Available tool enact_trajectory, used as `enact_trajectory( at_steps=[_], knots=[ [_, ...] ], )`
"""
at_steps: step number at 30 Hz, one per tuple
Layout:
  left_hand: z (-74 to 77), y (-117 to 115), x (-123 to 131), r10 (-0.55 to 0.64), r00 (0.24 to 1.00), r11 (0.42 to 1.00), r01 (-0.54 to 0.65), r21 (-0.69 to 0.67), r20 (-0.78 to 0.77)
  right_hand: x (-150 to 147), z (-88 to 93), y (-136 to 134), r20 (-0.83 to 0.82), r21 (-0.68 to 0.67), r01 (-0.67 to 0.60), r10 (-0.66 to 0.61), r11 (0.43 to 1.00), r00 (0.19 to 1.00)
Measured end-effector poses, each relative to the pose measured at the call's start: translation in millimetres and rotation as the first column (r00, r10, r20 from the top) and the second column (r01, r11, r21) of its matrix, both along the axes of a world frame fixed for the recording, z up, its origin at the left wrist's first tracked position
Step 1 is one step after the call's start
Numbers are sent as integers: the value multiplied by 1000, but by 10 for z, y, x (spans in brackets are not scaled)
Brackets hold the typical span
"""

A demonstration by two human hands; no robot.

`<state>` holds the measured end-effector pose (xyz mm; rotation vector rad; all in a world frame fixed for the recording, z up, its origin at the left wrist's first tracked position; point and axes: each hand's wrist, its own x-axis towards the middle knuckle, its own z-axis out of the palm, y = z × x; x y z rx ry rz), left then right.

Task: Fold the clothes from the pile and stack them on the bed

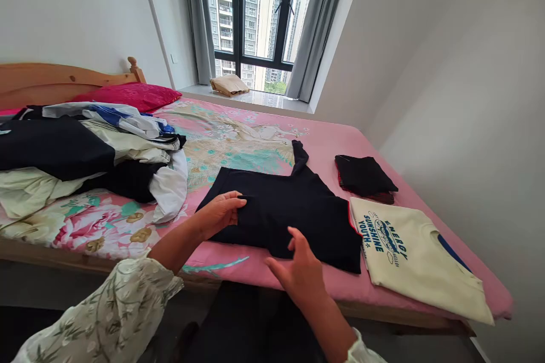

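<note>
A black shirt lies spread on the bed, one sleeve stretched toward the far side and red trim along its right edge. My left hand pinches a bit of the shirt's cloth between thumb and fingers, over its left part. Above the near edge of the shirt, my right hand is held with thumb and forefinger apart and nothing between them. To the right of the shirt lies a cream T-shirt with dark blue lettering, close against the red trim.
A heap of clothes covers the bed's left side, beside a red pillow. Folded dark clothes lie at the right. The bed's pink sheet reaches a window ledge holding a beige bundle.
</note>
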<state>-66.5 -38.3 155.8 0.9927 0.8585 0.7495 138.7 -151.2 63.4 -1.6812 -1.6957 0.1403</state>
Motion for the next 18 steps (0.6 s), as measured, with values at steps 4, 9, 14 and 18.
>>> enact_trajectory(
  at_steps=[4,9,14,18],
  knots=[
    [6,-5,19,-150,980,976,168,141,-131,-250,262,386,-110,-120,-28,15,992,994],
    [-500,272,-680,171,643,780,375,502,-746,189,455,441,-554,-222,-81,-57,972,831],
    [-1017,503,-1165,338,323,777,434,456,-884,781,715,247,-789,-313,-37,-238,949,567],
    [-1086,585,-1209,349,278,782,439,441,-895,1272,904,179,-867,-199,47,-198,979,457]
  ],
)
